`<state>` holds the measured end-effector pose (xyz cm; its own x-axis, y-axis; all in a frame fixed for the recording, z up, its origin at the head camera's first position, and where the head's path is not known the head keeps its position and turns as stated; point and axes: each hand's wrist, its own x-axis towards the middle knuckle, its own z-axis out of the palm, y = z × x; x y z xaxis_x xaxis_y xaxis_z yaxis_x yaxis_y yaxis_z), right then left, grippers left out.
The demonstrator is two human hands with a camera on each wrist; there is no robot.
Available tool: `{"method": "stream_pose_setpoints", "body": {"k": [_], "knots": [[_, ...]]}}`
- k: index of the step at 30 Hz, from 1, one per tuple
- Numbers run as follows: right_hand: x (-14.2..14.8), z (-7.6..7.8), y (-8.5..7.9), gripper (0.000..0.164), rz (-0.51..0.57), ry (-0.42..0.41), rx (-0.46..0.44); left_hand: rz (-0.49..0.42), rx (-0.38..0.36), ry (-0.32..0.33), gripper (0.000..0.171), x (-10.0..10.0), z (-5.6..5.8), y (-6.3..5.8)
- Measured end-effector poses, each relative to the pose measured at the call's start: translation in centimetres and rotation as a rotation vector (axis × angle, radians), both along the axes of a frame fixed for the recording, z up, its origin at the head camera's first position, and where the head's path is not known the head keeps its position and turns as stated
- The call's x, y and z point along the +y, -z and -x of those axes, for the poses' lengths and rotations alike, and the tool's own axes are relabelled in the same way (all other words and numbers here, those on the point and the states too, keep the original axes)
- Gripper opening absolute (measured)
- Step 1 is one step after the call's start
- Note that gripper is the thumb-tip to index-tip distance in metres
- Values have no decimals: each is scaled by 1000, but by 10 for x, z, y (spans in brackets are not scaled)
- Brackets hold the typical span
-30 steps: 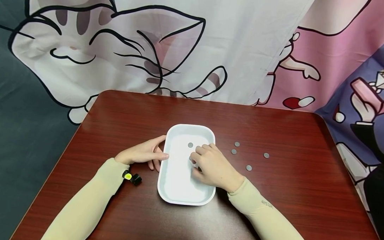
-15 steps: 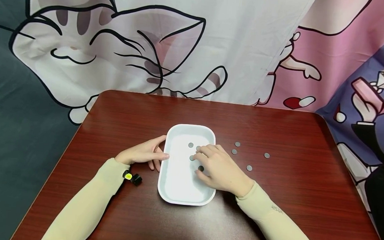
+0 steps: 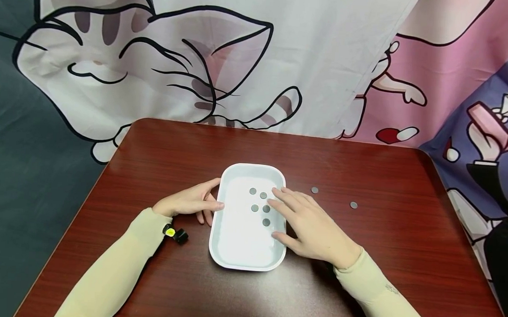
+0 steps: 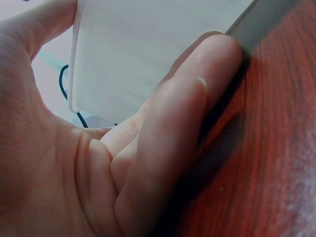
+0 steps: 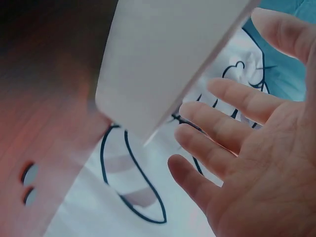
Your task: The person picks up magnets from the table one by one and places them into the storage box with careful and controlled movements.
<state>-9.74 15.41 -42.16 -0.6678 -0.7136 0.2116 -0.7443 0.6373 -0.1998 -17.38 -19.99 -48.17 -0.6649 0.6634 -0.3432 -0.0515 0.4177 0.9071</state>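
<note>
One tray, long axis near-to-far, left hand gripping it; five discs inside, two-plus outside; right hand spread, empty.

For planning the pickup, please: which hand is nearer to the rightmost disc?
Right: the right hand is left of the disc; the left hand is farther left, holding the tray.

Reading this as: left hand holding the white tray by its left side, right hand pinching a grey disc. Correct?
Not quite: the right hand isn't pinching anything. The right wrist view shows its fingers spread apart and nothing between them. The rest stands: the left hand holds the white tray by its left side.
</note>
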Motion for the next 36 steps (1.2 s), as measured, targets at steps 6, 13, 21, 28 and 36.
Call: {"method": "stream_pose_setpoints", "body": {"k": [6,13,21,28,36], "knots": [[18,1,-5,74,29,44,-22,-5,3,-2,84,0,1,0],[33,6,-12,75,49,72,-14,-5,-3,-6,83,-1,1,1],[47,18,-10,67,55,147,5,11,-6,-13,81,-2,0,-1],[53,29,4,52,37,208,14,12,-12,-14,81,-1,-1,1],[57,37,19,35,-31,236,21,-3,-9,-8,82,2,-1,0]]}}
